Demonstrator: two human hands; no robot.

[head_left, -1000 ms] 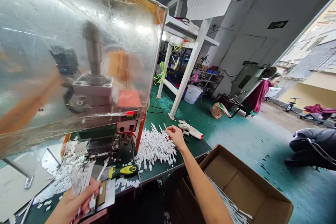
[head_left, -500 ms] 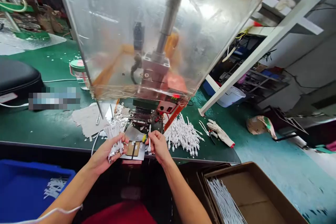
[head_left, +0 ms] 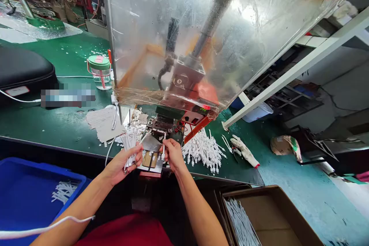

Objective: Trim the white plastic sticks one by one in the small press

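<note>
My left hand [head_left: 122, 164] is closed round a bundle of short white cables [head_left: 130, 146] with small connector ends. One cable from it slants up past my fingertips. Between the thumb and fingers of my right hand [head_left: 173, 154] a single white cable [head_left: 163, 147] stands nearly upright. Both hands are at the front of a press [head_left: 161, 125], close to its metal plate [head_left: 152, 143]. Below that plate, between my hands, is a brown block fixture [head_left: 147, 159] with small white pieces on it. A pile of white cables [head_left: 203, 150] lies right of my right hand.
A clear plastic guard [head_left: 150, 15] hangs before the press. On the bench are a green-lidded jar [head_left: 99, 73], a cardboard sheet [head_left: 105, 128] and a work glove [head_left: 245, 153]. Below stand a blue bin [head_left: 25, 184] at left and a cardboard box [head_left: 276, 215] at right, both holding cables.
The view has turned, so the guard and jar sit farther right. One cable now sticks out from the left hand's bundle. A yellow piece near my right fingers no longer shows.
</note>
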